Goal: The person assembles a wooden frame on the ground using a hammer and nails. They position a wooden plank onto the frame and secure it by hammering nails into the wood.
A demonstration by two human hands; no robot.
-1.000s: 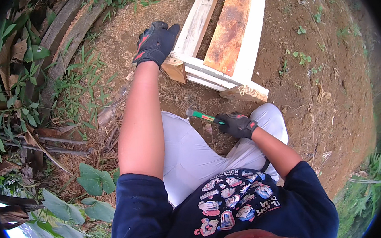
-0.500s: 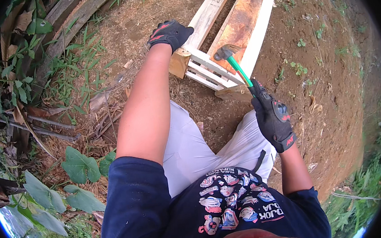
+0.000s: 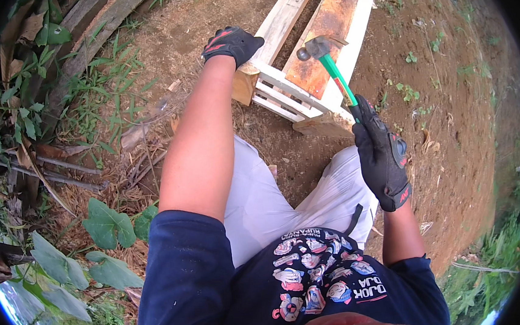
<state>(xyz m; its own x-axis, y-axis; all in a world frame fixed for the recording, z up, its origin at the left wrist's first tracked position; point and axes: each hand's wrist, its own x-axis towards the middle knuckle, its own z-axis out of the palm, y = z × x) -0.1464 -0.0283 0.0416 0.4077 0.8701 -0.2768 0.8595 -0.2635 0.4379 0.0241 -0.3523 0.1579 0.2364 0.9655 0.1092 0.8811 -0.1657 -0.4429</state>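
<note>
A pale wooden frame [image 3: 287, 21] lies on the ground in front of me, with slats across its near end. My left hand [image 3: 234, 46], in a black glove with red marks, is closed on the frame's near left corner. My right hand [image 3: 383, 156], gloved alike, grips a claw hammer [image 3: 334, 74] by its green handle. The hammer's metal head is over a brown-stained plank [image 3: 333, 19] that runs lengthwise in the frame; I cannot tell whether they touch. The left fingertips are mostly hidden.
Weathered beams [image 3: 89, 50] lie at the far left among grass and dry leaves. Broad green leaves [image 3: 109, 226] grow close to my left arm. Brown soil [image 3: 447, 129] spreads to the right, dotted with small weeds. My legs [image 3: 257, 205] are bent near the frame's end.
The hammer and my right hand have moved slightly to the right, and the hammer head has shifted up the plank. My left hand stays at the corner.
</note>
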